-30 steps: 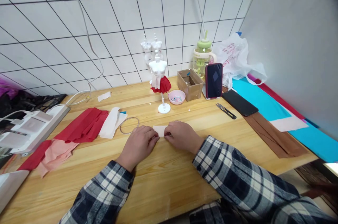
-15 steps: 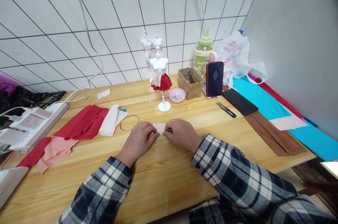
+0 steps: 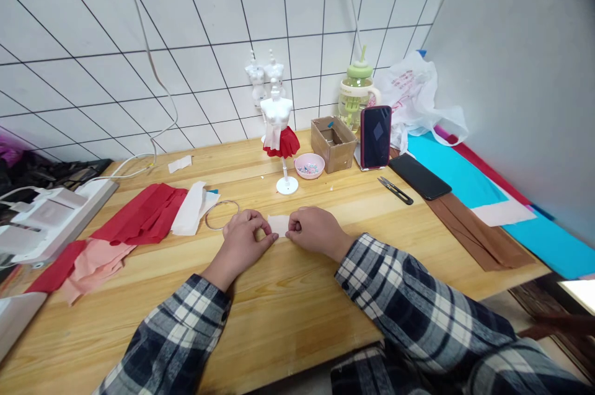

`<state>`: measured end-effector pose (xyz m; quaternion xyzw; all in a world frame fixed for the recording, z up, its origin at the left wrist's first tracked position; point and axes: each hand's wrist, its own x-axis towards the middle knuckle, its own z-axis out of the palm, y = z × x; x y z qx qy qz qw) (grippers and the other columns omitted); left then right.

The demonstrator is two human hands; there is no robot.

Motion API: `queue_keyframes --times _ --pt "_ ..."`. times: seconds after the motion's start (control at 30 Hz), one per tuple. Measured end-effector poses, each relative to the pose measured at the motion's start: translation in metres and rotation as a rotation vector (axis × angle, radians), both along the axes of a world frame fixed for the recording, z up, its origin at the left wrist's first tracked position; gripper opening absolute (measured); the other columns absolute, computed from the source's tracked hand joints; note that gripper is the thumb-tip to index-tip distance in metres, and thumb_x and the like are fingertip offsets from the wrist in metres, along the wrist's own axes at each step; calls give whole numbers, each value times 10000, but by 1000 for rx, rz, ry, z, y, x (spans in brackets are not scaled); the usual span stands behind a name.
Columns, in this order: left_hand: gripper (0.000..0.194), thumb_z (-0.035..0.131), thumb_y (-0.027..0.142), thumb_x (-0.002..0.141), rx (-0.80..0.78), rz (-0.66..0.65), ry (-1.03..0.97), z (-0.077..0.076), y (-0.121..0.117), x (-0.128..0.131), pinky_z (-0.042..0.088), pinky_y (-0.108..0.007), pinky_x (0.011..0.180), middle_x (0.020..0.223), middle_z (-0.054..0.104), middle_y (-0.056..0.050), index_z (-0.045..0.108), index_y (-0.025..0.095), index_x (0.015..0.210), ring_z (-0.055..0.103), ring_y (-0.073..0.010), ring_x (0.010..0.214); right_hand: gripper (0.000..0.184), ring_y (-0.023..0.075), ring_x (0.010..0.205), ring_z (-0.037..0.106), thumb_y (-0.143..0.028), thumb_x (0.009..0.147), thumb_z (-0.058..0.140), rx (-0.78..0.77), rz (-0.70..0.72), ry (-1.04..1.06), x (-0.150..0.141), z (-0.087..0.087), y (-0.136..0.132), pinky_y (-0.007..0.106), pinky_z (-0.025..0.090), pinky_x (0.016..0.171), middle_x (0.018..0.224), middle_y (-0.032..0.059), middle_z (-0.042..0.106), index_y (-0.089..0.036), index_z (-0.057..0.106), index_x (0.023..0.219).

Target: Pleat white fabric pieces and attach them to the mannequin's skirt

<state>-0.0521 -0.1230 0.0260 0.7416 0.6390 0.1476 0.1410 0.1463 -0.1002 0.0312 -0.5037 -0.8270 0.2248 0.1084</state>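
A small pale pink piece of cloth or crepe paper (image 3: 277, 226) lies on the wooden table between my hands. My left hand (image 3: 242, 245) pinches its near left corner between thumb and forefinger, the other fingers curled. On the other side my right hand (image 3: 317, 230) has its fingers closed on the right end, covering that part. Just beyond my left hand rests a thin ring of wire or cord (image 3: 222, 215). Behind the piece stands a small white dress form (image 3: 277, 115) wearing a red pleated skirt (image 3: 284, 143), with a pale strip hanging down its front.
A pink bowl of beads (image 3: 310, 167), a cardboard box (image 3: 333, 146) and a propped phone (image 3: 375, 136) stand at the back. Thread snips (image 3: 395, 190) and a black phone (image 3: 421, 177) lie right. Red cloth (image 3: 142, 215) and a power strip (image 3: 60, 221) are left.
The left forefinger and thumb have shifted slightly toward the near edge, baring more of the pale piece. Both hands stay on it. The whole view has moved a little.
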Motion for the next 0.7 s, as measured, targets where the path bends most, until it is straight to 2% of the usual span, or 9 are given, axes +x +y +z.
queue_keyframes --times 0.23,0.33,0.43,0.57,0.7 --pt "299 721 427 714 -55 189 6 -2 3 3 362 -538 972 1218 517 -74 628 257 943 465 -339 1156 115 153 800 580 -337 812 649 3 -23 -12 -1 -1 2 262 338 634 871 -2 687 -225 676 805" --pt "362 740 444 690 -52 228 7 -2 3 4 341 -567 995 1316 468 -93 613 258 973 429 -373 1219 162 155 818 586 -383 821 669 -16 24 -5 5 2 3 266 357 666 872 3 693 -224 695 842" --pt "389 743 441 688 -42 232 3 -2 0 4 335 -570 1011 1356 448 -101 599 253 997 417 -374 1250 200 168 833 588 -431 810 689 -13 78 -15 14 6 4 276 373 698 850 6 691 -237 721 844" --pt "380 735 420 704 0 193 -9 -4 -1 2 341 -549 1020 1330 475 -95 591 249 1012 437 -350 1237 156 171 840 594 -361 761 736 12 108 -46 23 10 5 284 385 742 876 1 691 -247 731 867" --pt "373 733 426 705 -2 186 -3 -3 0 2 341 -553 1015 1317 488 -96 599 243 1000 442 -356 1227 97 170 831 604 -314 769 710 -17 137 -62 25 10 7 275 382 718 882 -1 705 -261 749 840"
